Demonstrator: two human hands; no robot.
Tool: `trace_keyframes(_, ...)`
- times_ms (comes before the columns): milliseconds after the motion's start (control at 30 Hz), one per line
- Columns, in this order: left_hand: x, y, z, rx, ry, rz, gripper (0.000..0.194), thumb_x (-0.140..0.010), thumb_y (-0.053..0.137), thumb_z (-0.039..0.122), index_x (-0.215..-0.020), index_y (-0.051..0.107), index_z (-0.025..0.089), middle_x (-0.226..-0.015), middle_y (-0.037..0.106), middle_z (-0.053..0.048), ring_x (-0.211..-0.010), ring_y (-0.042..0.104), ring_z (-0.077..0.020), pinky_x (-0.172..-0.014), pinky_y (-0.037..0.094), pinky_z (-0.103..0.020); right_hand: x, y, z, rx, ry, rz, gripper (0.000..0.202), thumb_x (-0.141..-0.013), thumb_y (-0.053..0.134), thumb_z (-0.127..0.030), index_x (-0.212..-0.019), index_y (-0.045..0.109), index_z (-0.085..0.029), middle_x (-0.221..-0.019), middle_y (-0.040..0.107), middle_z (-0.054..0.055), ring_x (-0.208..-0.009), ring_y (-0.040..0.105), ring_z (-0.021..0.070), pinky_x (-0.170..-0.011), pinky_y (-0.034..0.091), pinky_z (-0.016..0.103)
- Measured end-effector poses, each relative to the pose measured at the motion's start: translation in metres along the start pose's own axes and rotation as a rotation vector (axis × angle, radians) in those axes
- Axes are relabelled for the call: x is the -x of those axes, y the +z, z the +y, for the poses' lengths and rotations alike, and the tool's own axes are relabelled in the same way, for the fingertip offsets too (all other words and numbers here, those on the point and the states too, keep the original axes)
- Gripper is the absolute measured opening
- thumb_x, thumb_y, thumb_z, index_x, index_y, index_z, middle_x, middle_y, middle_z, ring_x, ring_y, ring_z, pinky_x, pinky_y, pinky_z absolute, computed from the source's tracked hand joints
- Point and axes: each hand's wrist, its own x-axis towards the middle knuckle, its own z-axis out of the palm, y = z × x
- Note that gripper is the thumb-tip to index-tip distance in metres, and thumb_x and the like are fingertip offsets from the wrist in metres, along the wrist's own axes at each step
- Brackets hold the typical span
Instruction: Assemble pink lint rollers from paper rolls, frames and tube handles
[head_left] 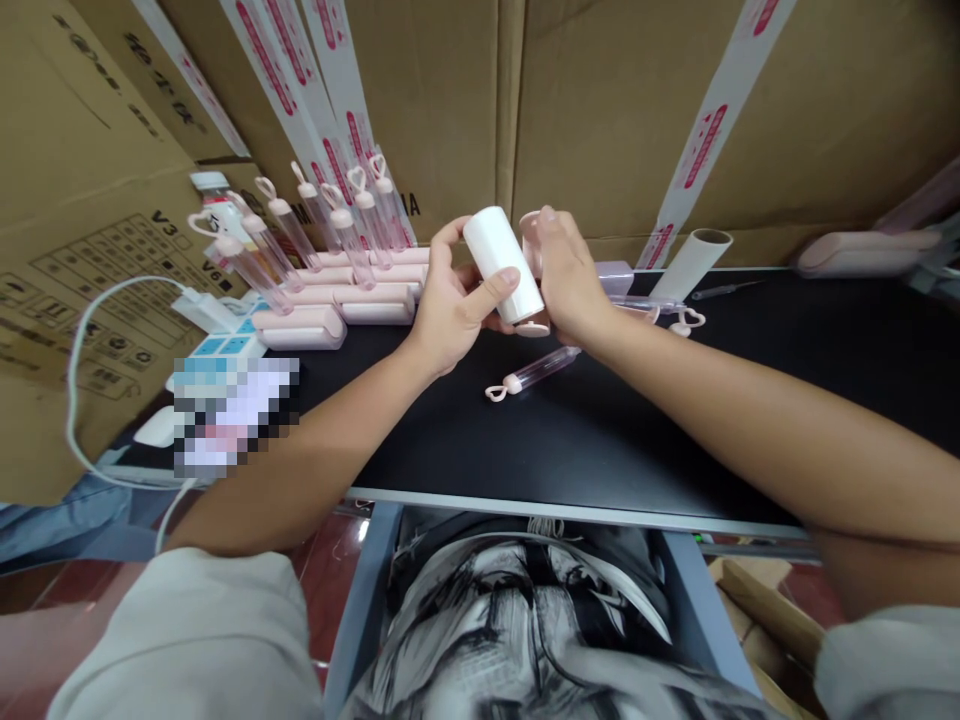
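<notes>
My left hand is wrapped round a white lint-roller roll, tilted, with the thumb across its front. Close beside the roll, my right hand has its fingers closed on a pale pink roller part, mostly hidden behind the hand and the roll. A round pink end piece shows just under the roll; which part it belongs to I cannot tell. Below the hands, a clear handle with a pink heart-shaped loop lies on the black table.
Several pink lint rollers with upright clear handles stand at the left. An empty white tube and another heart-loop handle are at the right. A power strip with a white cable and a blurred-out phone lie left. Cardboard walls the back.
</notes>
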Motion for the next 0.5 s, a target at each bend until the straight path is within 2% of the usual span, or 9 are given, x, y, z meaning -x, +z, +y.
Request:
trace_keyframes(100, 0.001, 0.0, -0.002, -0.001, -0.024, -0.036, 0.098, -0.076, 0.097, 0.06, -0.154, 0.042, 0.038, -0.114, 0.072, -0.006, -0.11, 0.08, -0.0367, -0.08, 0.072, -0.048, 0.001, -0.001, -0.005, -0.252, 0.177, 0.127, 0.06, -0.117, 0.01, -0.062, -0.137, 0.054, -0.027, -0.113, 0.067, 0.01, -0.106, 0.071, 0.0273, -0.084, 0.06, 0.041)
trace_keyframes(300, 0.003, 0.002, -0.002, 0.001, -0.034, -0.028, 0.105, -0.076, 0.097, 0.062, -0.16, 0.041, 0.035, -0.115, 0.071, -0.01, -0.119, 0.078, -0.0423, -0.084, 0.072, -0.053, 0.002, -0.004, -0.021, -0.588, 0.265, 0.158, 0.024, -0.116, 0.039, -0.047, -0.112, 0.051, -0.027, -0.122, 0.068, 0.008, -0.1, 0.071, 0.0214, -0.073, 0.06, 0.032)
trace_keyframes(400, 0.003, 0.002, 0.0, -0.017, -0.015, -0.029, 0.107, -0.076, 0.097, 0.064, -0.162, 0.039, 0.037, -0.117, 0.071, -0.01, -0.121, 0.077, -0.0422, -0.084, 0.073, -0.052, 0.001, -0.003, -0.019, -0.644, 0.302, 0.112, 0.031, -0.115, 0.042, -0.059, -0.116, 0.05, -0.028, -0.112, 0.067, 0.005, -0.092, 0.071, 0.0203, -0.065, 0.058, 0.03)
trace_keyframes(500, 0.003, 0.001, -0.001, -0.044, 0.002, -0.041, 0.105, -0.077, 0.097, 0.064, -0.162, 0.04, 0.039, -0.12, 0.071, -0.009, -0.123, 0.076, -0.0411, -0.083, 0.073, -0.048, 0.002, -0.002, -0.016, -0.666, 0.31, 0.091, 0.042, -0.112, 0.042, -0.069, -0.12, 0.051, -0.029, -0.105, 0.064, 0.004, -0.092, 0.072, 0.0216, -0.063, 0.058, 0.03)
